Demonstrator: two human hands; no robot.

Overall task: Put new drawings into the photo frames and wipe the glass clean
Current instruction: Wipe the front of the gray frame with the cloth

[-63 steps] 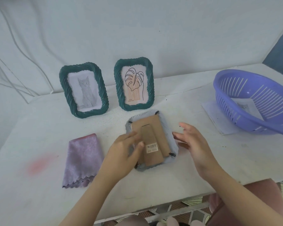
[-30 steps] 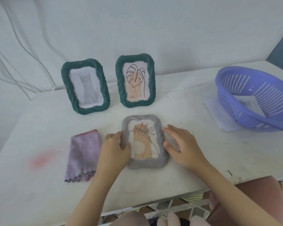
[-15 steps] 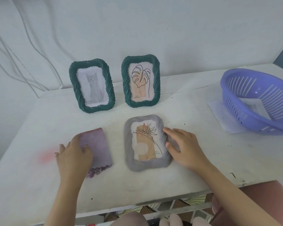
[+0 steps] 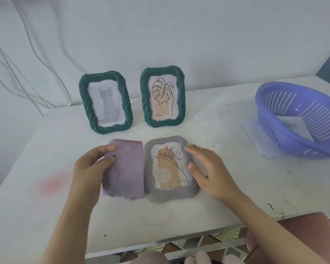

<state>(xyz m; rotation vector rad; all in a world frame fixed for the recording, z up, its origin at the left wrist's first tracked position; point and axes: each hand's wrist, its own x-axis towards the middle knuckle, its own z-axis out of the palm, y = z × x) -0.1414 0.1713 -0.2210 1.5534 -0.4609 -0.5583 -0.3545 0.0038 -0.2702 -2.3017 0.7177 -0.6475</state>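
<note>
Purple cloth (image 4: 124, 171) in left hand (image 4: 91, 165); caption (image 4: 181, 181) illegible

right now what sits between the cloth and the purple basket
In the head view, the grey frame lies flat there, the right hand resting on its right edge.

Small two-line print at the lower right of the drawing (image 4: 168, 168) in the grey frame (image 4: 168, 197), lower line apparently ending "15cm"; similar print low on the leaf drawing (image 4: 162, 98) in the green frame (image 4: 181, 96) directly behind it, illegible.
</note>
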